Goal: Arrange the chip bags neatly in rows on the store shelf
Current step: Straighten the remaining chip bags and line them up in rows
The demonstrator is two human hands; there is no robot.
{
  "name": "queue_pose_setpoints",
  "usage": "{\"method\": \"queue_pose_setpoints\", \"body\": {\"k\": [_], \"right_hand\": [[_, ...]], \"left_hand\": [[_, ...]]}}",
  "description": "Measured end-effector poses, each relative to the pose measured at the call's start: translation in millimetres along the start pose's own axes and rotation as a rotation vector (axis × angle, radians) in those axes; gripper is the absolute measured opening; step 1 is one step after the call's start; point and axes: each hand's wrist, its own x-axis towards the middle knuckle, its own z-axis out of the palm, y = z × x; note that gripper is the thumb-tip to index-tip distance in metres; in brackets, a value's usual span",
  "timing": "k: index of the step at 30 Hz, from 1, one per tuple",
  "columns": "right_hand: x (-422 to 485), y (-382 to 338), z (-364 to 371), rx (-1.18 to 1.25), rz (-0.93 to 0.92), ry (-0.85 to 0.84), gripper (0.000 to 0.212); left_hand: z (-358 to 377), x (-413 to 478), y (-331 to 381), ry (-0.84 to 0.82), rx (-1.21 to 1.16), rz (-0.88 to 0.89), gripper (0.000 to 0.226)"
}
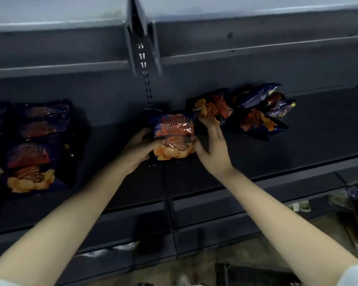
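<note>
**Item 1 – centre bag** [174,139]: orange/blue chip bag, flat on the shelf [318,131], face up, between your two grips.
- Your left grip [140,147]: fingers curled on the bag's left edge, holding it.
- Your right grip [213,149]: spread, fingers straight, thumb at the bag's right edge. Fingertips reach the nearest bag of the heap, prob. only touching it; blur hides the contact.

**Item 2 – loose heap** [256,112]: several bags, tilted and overlapping, just beyond and to the right of your right grip. Unsorted.

**Item 3 – laid rows** [35,145]: bags flat in a tidy block, front to back, well to the left of your left grip.

**Status, as judged:** part done.
- Done: the laid rows.
- In hand: centre bag, being squared up as the start of the next row.
- Left: the whole heap, bag by bag, to go in line w/ the centre bag.
</note>
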Motion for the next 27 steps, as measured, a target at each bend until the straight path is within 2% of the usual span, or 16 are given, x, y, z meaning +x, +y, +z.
{"method": "queue_pose_setpoints", "body": {"k": [1,3,6,8,12,16,18,20,22,25,27], "right_hand": [[7,-7,5,0.094,0.008,-0.018,0.060],[20,-25,20,0.370,0.154,-0.160,0.081],[31,-51,56,0.775,0.379,-0.389,0.125],[30,-66,81,0.895,0.401,-0.504,0.134],[23,-91,124,0.945,0.392,-0.573,0.117],[23,-115,153,0.919,0.334,-0.624,0.070],[23,-124,168,0.898,0.307,-0.661,0.067],[23,-132,184,0.879,0.297,-0.662,0.072],[20,-141,199,0.847,0.299,-0.638,0.075],[14,-153,219,0.808,0.308,-0.573,0.073],[9,-160,231,0.785,0.297,-0.520,0.069]], "left_hand": [[-15,-7,1,-0.040,0.000,-0.011,0.050],[-43,-22,1,-0.073,-0.048,-0.032,0.052],[-79,-50,-3,-0.023,-0.070,-0.023,0.055],[-100,-70,-8,0.033,-0.089,-0.020,0.057],[-137,-102,-24,0.081,-0.130,-0.047,0.066],[-165,-128,-34,0.113,-0.086,-0.078,0.057],[-177,-141,-34,0.187,-0.017,-0.086,0.047],[-190,-151,-31,0.271,0.126,-0.048,0.042],[-203,-157,-30,0.340,0.257,0.042,0.055],[-223,-167,-38,0.449,0.432,0.151,0.086],[-235,-174,-47,0.489,0.623,0.208,0.094]]}}
